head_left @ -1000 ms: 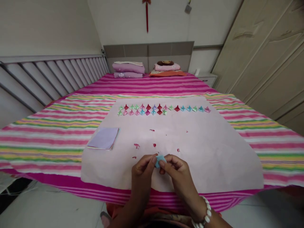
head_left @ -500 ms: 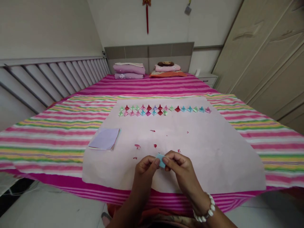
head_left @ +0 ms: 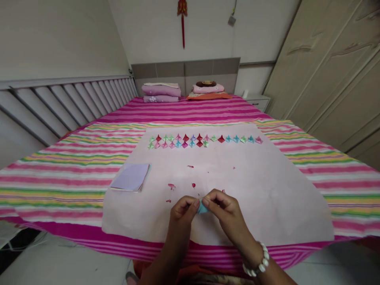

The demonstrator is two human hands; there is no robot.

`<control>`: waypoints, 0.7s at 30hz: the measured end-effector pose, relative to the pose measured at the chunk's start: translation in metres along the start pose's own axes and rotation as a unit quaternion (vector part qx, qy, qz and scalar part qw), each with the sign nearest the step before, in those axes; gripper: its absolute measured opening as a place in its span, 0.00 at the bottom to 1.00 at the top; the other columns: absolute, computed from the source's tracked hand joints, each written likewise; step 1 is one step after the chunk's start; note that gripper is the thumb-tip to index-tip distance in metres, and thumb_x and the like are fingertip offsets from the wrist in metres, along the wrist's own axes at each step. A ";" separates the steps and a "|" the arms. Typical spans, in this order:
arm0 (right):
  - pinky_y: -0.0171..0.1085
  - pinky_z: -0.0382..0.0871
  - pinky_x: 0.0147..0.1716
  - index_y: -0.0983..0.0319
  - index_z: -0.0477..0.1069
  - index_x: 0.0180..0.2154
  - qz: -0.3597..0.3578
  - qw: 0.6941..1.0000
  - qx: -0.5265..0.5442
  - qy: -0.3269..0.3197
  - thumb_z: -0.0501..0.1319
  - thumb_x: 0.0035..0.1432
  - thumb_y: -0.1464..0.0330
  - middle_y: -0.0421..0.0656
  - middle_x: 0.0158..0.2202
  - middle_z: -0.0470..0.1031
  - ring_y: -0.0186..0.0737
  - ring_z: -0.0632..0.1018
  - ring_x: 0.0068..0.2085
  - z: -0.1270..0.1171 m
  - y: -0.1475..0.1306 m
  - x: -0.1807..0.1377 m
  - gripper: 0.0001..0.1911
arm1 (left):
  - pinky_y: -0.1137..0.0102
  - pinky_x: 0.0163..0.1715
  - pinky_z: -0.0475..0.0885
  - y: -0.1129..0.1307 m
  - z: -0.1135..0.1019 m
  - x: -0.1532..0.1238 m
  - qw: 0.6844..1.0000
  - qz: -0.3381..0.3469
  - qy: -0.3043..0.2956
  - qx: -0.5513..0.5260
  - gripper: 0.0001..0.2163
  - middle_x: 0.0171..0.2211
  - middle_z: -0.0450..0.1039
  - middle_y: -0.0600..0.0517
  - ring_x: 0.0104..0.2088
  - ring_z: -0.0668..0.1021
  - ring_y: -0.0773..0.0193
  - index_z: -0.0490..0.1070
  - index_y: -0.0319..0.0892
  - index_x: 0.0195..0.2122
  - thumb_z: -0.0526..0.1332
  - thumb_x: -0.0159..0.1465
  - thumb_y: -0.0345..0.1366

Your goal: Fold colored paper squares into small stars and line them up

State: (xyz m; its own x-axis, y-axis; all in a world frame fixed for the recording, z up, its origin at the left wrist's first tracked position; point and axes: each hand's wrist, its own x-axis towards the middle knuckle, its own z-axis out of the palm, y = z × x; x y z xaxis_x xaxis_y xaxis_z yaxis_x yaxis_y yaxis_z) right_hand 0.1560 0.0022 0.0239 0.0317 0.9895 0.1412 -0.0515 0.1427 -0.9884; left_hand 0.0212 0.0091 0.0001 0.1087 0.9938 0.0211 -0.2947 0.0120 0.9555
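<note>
Blue paper (head_left: 203, 208), pinched by both hands (head_left: 181, 211) (head_left: 226, 208), juts out nearside, its long axis unclear.

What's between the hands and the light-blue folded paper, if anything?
Nothing visible: left hand and right hand both pinch the light-blue folded paper directly. Small red patches lie beyond it, on the pale sheet.

Left hand (head_left: 183, 212) and right hand (head_left: 225, 206): both in pinch grip, close together.

Both arms enter at the lower edge and converge forward. The left wrist (head_left: 179, 234) rises steeply; the right wrist (head_left: 245, 240) slants inward from the right. Left thumb (head_left: 194, 207) and right thumb (head_left: 210, 206) point inward, tips near each other. Index fingers are bent; remaining fingers are curled, partly hidden.
</note>
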 end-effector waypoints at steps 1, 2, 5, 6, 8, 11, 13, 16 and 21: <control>0.35 0.63 0.30 0.62 0.72 0.24 0.013 1.000 0.016 -0.002 0.64 0.54 0.64 0.38 0.23 0.70 0.36 0.69 0.28 -0.001 0.001 0.001 0.10 | 0.74 0.32 0.64 -0.001 0.000 0.000 1.000 -0.007 0.000 0.007 0.11 0.22 0.68 0.57 0.28 0.68 0.69 0.70 0.40 0.24 0.63 0.59 0.40; 0.35 0.62 0.29 0.62 0.71 0.23 0.025 0.999 0.030 -0.003 0.64 0.53 0.64 0.38 0.22 0.70 0.35 0.68 0.27 -0.002 0.002 0.002 0.11 | 0.74 0.31 0.64 -0.001 0.000 0.000 1.000 -0.015 -0.005 0.021 0.11 0.22 0.67 0.57 0.27 0.68 0.69 0.71 0.40 0.23 0.63 0.59 0.40; 0.34 0.62 0.28 0.62 0.72 0.22 0.042 0.998 0.052 0.006 0.66 0.51 0.64 0.37 0.21 0.70 0.33 0.68 0.26 -0.006 0.003 0.006 0.11 | 0.74 0.29 0.64 0.009 -0.002 0.004 0.996 -0.043 -0.031 0.066 0.09 0.21 0.68 0.57 0.26 0.69 0.70 0.72 0.39 0.25 0.65 0.57 0.38; 0.34 0.63 0.28 0.62 0.73 0.23 0.043 0.997 0.059 0.013 0.67 0.50 0.63 0.37 0.22 0.71 0.33 0.69 0.26 -0.006 0.004 0.007 0.10 | 0.74 0.29 0.65 0.013 -0.002 0.005 0.996 -0.049 -0.035 0.068 0.08 0.21 0.69 0.56 0.26 0.69 0.70 0.72 0.39 0.26 0.66 0.55 0.38; 0.34 0.66 0.29 0.61 0.75 0.29 0.043 0.995 0.088 0.021 0.69 0.48 0.64 0.38 0.25 0.74 0.34 0.72 0.28 -0.004 0.005 0.007 0.08 | 0.74 0.30 0.67 0.019 -0.001 0.007 0.997 -0.057 -0.027 0.051 0.08 0.23 0.71 0.56 0.26 0.72 0.69 0.72 0.39 0.26 0.67 0.54 0.37; 0.35 0.70 0.32 0.59 0.74 0.37 0.036 0.989 0.140 0.029 0.72 0.44 0.66 0.39 0.30 0.77 0.36 0.76 0.31 -0.001 0.007 0.003 0.16 | 0.73 0.30 0.70 0.021 0.001 0.007 0.998 -0.061 -0.015 0.024 0.09 0.23 0.72 0.55 0.27 0.74 0.69 0.69 0.39 0.26 0.68 0.53 0.37; 0.35 0.71 0.33 0.59 0.74 0.36 0.032 0.987 0.154 0.026 0.73 0.44 0.67 0.39 0.30 0.77 0.35 0.76 0.31 0.000 0.008 0.001 0.16 | 0.74 0.29 0.70 0.020 0.002 0.006 0.999 -0.050 -0.017 0.012 0.08 0.24 0.72 0.56 0.26 0.74 0.70 0.68 0.40 0.29 0.67 0.54 0.35; 0.34 0.72 0.32 0.60 0.73 0.33 0.042 0.986 0.162 0.010 0.73 0.44 0.67 0.39 0.29 0.77 0.34 0.76 0.29 -0.002 0.007 -0.001 0.13 | 0.74 0.30 0.71 0.021 0.001 0.006 0.999 -0.021 -0.043 0.002 0.10 0.28 0.72 0.57 0.27 0.74 0.71 0.67 0.42 0.37 0.66 0.55 0.33; 0.30 0.69 0.24 0.61 0.74 0.34 0.072 0.987 0.145 0.000 0.74 0.42 0.67 0.37 0.23 0.76 0.31 0.74 0.24 -0.008 0.004 -0.002 0.15 | 0.72 0.33 0.70 0.027 -0.004 0.007 0.991 -0.025 -0.123 0.043 0.07 0.30 0.72 0.54 0.30 0.74 0.69 0.68 0.41 0.35 0.65 0.57 0.33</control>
State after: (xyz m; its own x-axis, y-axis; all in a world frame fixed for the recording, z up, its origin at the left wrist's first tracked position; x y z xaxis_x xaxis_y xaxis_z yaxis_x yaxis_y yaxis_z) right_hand 0.1640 0.0008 0.0189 0.0024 1.0000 0.0007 -0.3396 0.0015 -0.9406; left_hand 0.0098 0.0172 0.0251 0.3531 0.9350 0.0347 -0.2023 0.0401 0.9785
